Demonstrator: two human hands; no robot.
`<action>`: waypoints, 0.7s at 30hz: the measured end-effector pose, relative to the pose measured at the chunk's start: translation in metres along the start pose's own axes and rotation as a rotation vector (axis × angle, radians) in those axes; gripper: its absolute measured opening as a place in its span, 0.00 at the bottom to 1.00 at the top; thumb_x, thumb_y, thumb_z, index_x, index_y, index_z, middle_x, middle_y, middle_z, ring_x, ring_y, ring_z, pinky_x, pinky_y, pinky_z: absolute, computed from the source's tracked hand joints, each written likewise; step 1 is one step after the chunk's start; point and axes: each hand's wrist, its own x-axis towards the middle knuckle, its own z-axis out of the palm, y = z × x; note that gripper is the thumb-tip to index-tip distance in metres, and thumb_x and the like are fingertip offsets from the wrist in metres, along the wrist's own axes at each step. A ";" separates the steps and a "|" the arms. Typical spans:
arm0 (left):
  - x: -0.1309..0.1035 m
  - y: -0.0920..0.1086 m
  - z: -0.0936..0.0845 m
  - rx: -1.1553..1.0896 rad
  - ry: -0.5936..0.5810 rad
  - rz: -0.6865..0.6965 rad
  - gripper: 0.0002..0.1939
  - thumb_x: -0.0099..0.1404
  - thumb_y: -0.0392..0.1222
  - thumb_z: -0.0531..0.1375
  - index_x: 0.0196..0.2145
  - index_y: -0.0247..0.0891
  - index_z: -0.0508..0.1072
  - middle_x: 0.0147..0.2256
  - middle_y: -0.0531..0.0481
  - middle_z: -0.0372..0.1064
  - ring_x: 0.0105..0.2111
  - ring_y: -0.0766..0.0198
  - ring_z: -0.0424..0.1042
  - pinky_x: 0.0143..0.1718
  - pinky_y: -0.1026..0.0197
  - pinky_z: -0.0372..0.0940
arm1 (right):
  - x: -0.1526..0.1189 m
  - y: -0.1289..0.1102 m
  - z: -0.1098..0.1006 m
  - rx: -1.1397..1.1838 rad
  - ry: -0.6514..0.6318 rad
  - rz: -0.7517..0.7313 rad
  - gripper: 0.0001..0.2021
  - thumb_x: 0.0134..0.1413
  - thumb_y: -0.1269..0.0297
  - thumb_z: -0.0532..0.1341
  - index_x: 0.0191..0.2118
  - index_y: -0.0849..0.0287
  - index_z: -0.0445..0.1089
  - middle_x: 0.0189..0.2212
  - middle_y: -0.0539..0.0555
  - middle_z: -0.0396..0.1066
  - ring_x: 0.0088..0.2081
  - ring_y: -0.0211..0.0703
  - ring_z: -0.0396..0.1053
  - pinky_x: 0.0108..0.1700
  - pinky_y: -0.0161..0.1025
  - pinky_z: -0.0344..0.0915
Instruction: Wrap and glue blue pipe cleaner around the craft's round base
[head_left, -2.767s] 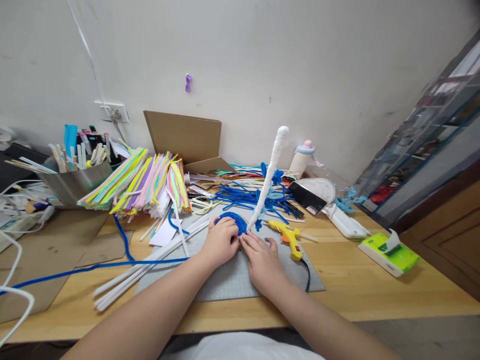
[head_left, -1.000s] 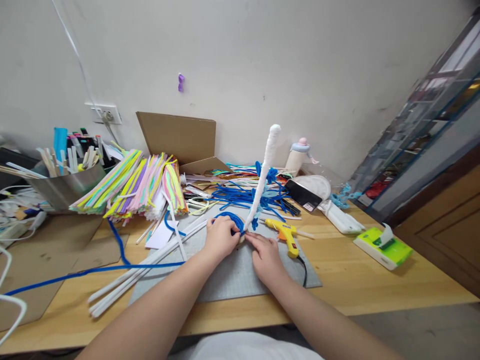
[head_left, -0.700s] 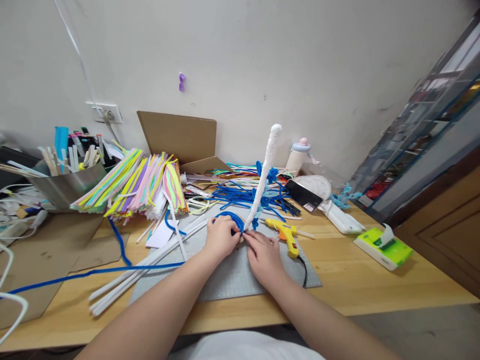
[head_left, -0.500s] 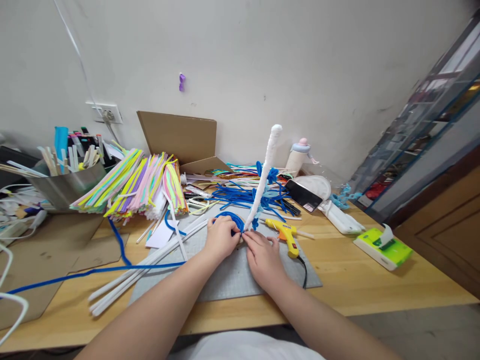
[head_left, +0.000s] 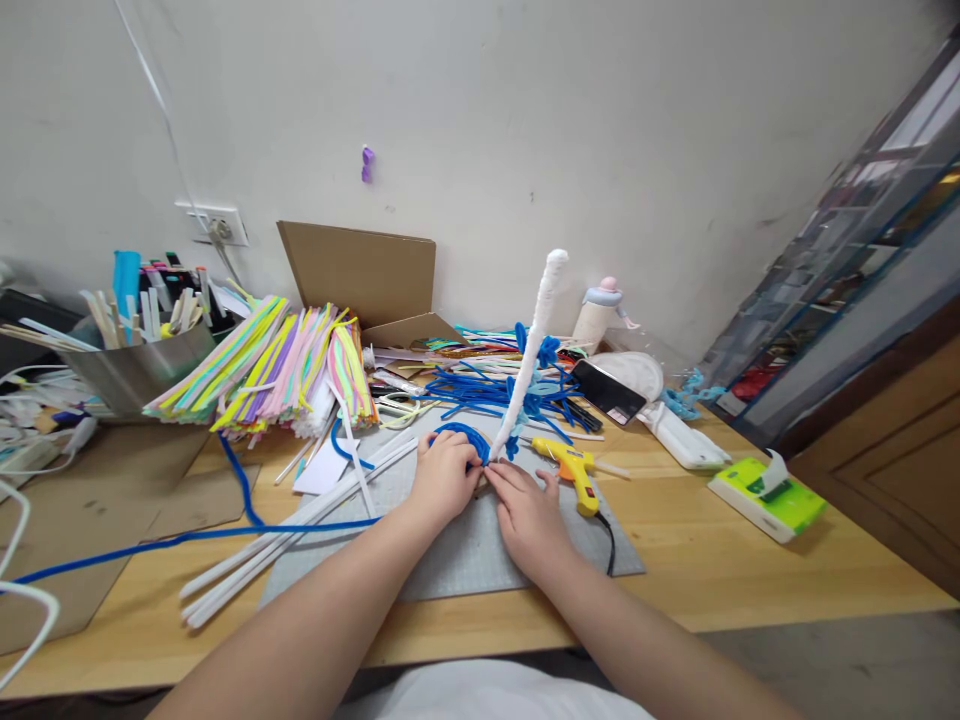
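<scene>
A thick white fuzzy stem (head_left: 534, 340) stands tilted to the right over a small round base, with blue fuzzy flowers (head_left: 546, 350) along its side. Blue pipe cleaner (head_left: 466, 432) lies in curved rows on the base, left of the stem's foot. My left hand (head_left: 446, 475) is closed on this blue pipe cleaner, fingers bent over the near edge. At the stem's foot my right hand (head_left: 529, 510) pinches the end of the same strand, its fingertips almost meeting those of the left. Both hands partly hide the base, which rests on a grey cutting mat (head_left: 465, 560).
A yellow glue gun (head_left: 574, 470) lies right of my right hand. White pipe cleaners (head_left: 300, 530) and a long blue strand (head_left: 187, 537) extend leftward. Behind are bundled coloured pipe cleaners (head_left: 281, 365), loose blue ones (head_left: 472, 388), a phone (head_left: 607, 390) and a tissue pack (head_left: 769, 497).
The camera view has shifted very slightly. Both hands stay at the base, and the fingers of my left hand have moved only a little.
</scene>
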 end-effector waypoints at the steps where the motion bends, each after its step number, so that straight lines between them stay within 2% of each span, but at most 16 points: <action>1: 0.000 0.000 0.000 -0.002 0.003 -0.007 0.05 0.57 0.36 0.60 0.25 0.42 0.73 0.31 0.54 0.71 0.40 0.59 0.66 0.48 0.50 0.48 | 0.000 0.000 0.000 0.009 0.013 0.002 0.26 0.48 0.77 0.49 0.54 0.55 0.65 0.55 0.54 0.65 0.56 0.45 0.59 0.57 0.52 0.40; 9: 0.000 0.001 -0.001 0.014 -0.005 0.018 0.06 0.57 0.37 0.60 0.24 0.41 0.73 0.31 0.53 0.71 0.40 0.60 0.66 0.47 0.51 0.48 | 0.001 0.000 0.002 0.016 0.074 0.063 0.24 0.43 0.78 0.50 0.48 0.58 0.68 0.49 0.57 0.67 0.52 0.46 0.61 0.54 0.48 0.45; 14: 0.000 0.001 -0.001 0.026 0.002 0.028 0.07 0.58 0.36 0.59 0.24 0.41 0.72 0.30 0.53 0.70 0.39 0.60 0.66 0.47 0.51 0.48 | 0.001 -0.002 0.001 -0.058 0.047 0.075 0.27 0.46 0.77 0.51 0.54 0.56 0.65 0.49 0.58 0.66 0.52 0.48 0.60 0.53 0.48 0.46; 18: 0.000 0.001 -0.001 0.038 0.007 0.025 0.10 0.61 0.38 0.57 0.23 0.41 0.72 0.30 0.53 0.70 0.38 0.61 0.66 0.46 0.51 0.49 | 0.001 -0.007 -0.001 -0.172 0.022 0.086 0.24 0.57 0.65 0.52 0.60 0.48 0.59 0.48 0.58 0.66 0.49 0.52 0.60 0.50 0.51 0.49; 21: 0.000 0.001 -0.001 0.042 0.006 0.028 0.11 0.61 0.40 0.57 0.22 0.40 0.71 0.30 0.52 0.70 0.38 0.61 0.66 0.46 0.51 0.49 | 0.001 -0.009 -0.002 -0.230 -0.003 0.079 0.22 0.60 0.57 0.51 0.60 0.46 0.58 0.48 0.58 0.66 0.48 0.54 0.60 0.49 0.51 0.50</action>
